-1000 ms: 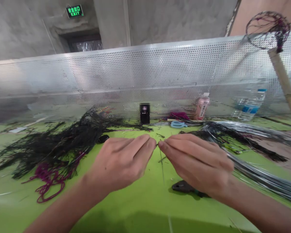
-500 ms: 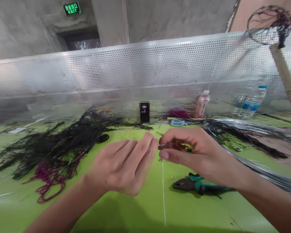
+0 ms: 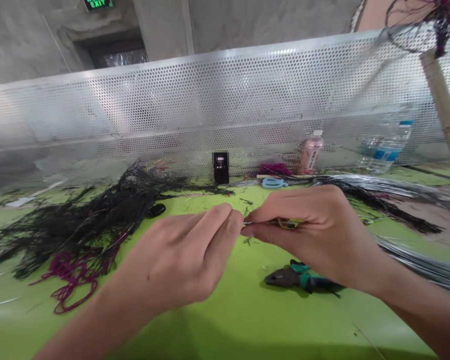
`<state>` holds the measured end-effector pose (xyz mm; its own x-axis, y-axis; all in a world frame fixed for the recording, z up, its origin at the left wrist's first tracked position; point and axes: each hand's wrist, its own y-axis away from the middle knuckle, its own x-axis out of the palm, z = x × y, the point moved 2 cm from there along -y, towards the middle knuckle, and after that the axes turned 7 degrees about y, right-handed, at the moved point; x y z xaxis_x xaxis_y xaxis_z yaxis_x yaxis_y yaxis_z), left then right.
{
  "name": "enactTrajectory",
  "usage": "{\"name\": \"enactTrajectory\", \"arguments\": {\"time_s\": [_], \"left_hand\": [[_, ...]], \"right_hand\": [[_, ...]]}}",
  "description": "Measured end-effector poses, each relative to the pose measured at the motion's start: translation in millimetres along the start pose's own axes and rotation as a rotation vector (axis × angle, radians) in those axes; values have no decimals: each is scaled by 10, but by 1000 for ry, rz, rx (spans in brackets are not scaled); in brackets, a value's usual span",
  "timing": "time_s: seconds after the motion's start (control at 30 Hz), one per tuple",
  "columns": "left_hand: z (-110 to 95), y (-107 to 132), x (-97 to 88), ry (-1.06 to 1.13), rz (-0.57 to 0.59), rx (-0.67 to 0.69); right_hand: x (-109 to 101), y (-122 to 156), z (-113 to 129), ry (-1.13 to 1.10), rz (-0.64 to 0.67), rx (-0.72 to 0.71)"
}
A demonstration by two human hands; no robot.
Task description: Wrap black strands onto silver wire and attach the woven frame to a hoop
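Note:
Above the green table, my left hand (image 3: 187,255) is closed, its fingertips pinched together. My right hand (image 3: 303,235) pinches a thin metal wire (image 3: 247,223) between thumb and forefinger. The short bit of wire shows in the narrow gap between both hands' fingertips, and the left fingers appear to grip its other end; the rest is hidden. Under my right hand lie pliers (image 3: 285,277) with dark jaws and green-and-black handles. Beyond the fingers, light-blue scissors (image 3: 273,183) rest on the table.
Black fibre strands (image 3: 93,215) and purple cord (image 3: 75,280) spread on the left. Coiled metal wire (image 3: 423,262) lies right. A phone-like black device (image 3: 221,167), pink bottle (image 3: 311,155) and clear bottle (image 3: 386,152) stand before a perforated metal panel (image 3: 210,95). A bamboo pole (image 3: 442,110) rises at right.
My right thumb and forefinger have closed together on the wire, nearer the left fingertips. The white wire strand hanging below the hands is out of sight. The view has tilted slightly down.

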<state>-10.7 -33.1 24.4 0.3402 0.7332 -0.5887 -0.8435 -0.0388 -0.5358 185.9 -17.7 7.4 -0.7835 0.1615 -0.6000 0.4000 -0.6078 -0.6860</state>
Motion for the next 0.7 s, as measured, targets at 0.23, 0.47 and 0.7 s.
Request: {"name": "enactTrajectory", "arguments": {"time_s": [0.23,0.47,0.7], "left_hand": [[-6,18,-16,-12,126,-7],[19,58,54,8,153,-46],[26,111,48,10,-155,110]], "right_hand": [[23,94,2,464,-144,-274],[101,107,-32,729,-255,-450],[-16,-60,-91,-374,350,249]]}}
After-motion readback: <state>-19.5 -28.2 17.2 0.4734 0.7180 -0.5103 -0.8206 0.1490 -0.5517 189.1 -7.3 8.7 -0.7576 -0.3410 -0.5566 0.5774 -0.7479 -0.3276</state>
